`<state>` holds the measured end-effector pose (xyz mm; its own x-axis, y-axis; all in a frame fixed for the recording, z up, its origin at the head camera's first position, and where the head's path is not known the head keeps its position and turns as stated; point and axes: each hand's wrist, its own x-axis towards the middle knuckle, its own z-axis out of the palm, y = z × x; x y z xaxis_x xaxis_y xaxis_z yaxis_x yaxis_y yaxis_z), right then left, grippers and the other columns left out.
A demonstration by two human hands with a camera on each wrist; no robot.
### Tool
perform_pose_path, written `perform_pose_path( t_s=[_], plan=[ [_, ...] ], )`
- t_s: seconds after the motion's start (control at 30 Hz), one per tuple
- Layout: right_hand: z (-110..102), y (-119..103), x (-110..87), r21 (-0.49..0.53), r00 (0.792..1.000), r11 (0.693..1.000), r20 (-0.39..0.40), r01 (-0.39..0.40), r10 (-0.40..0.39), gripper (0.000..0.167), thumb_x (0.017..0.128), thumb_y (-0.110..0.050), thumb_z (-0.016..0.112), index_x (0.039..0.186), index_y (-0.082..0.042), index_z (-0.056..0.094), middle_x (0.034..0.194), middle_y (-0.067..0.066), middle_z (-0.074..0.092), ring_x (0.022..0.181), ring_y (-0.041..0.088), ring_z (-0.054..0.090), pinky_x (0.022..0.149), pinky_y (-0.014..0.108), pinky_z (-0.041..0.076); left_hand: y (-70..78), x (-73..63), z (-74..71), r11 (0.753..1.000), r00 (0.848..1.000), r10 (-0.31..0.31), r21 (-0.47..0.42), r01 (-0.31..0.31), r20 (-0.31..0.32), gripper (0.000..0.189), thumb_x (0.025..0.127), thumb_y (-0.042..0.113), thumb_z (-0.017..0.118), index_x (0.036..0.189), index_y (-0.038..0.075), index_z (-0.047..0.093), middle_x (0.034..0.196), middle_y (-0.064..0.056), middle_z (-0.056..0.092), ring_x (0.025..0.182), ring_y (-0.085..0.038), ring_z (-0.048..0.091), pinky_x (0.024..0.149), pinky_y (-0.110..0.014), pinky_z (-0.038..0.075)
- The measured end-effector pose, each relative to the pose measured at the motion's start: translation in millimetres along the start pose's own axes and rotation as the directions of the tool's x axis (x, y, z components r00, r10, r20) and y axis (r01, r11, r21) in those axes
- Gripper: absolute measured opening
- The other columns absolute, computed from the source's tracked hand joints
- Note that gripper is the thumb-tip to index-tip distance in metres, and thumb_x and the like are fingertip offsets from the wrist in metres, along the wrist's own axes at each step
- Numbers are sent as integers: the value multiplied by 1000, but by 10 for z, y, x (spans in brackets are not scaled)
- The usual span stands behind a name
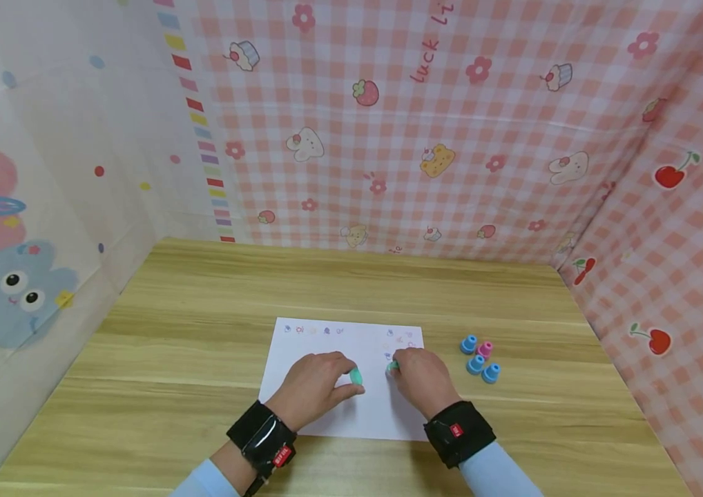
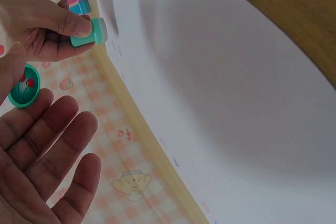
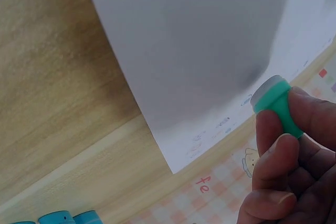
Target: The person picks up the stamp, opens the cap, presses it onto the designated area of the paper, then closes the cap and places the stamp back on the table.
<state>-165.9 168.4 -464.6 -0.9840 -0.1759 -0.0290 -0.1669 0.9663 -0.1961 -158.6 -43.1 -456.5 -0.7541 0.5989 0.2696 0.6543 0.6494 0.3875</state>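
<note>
Between the thumb and index finger of my left hand (image 1: 317,386) is a round green stamp cap (image 1: 355,376), its hollow inside showing in the left wrist view; the other fingers spread loosely. My right hand (image 1: 424,378) pinches a green stamp (image 3: 277,103) by its body, the pale stamping face uncovered and tilted toward the paper. Both hands hover over a white sheet of paper (image 1: 351,421) that bears small stamped prints (image 1: 326,330) along its far edge and more at its far right corner. Whether the stamp touches the paper is hard to tell.
Right of the paper, several capped stamps stand in a cluster: blue ones (image 1: 468,344) and a pink one (image 1: 485,350). The wooden table (image 1: 202,297) ends at a pink checked cloth (image 1: 351,159) behind, with cloth walls at both sides.
</note>
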Motion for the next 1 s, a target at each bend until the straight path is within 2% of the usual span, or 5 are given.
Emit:
perform_pose_path(
  t_s=[0.3,0.43,0.67,1.0],
  plan=[
    [66,7,51,-79,999,996,-2,38,-38,8,87,-13,76,88,-6,72,75,4,68,67,17,56,72,35,53,5,-2,18,1000,1000,18,23,-18,-16,26,87,35,76,96,12,73,91,3,70,81,-12,66,69,-34,52],
    [85,10,73,-114,999,992,17,52,-50,11,87,-14,77,87,-5,71,77,6,68,67,18,58,72,35,54,6,-2,21,999,999,26,24,-25,-22,24,86,34,76,95,12,73,90,3,70,80,-11,66,68,-34,51],
    [68,4,106,-96,998,995,63,37,-31,12,87,-15,77,91,-5,73,82,6,71,70,18,58,76,35,54,-1,2,34,999,1000,26,32,-26,-16,26,86,35,76,96,11,73,92,3,71,82,-11,66,69,-34,52],
    [59,24,163,-112,989,991,137,73,-58,15,88,-17,76,95,-4,72,87,8,70,75,20,60,83,37,54,-16,1,53,999,1000,26,40,-26,-17,26,86,36,77,95,12,73,91,3,71,82,-11,67,69,-34,52]
  ],
)
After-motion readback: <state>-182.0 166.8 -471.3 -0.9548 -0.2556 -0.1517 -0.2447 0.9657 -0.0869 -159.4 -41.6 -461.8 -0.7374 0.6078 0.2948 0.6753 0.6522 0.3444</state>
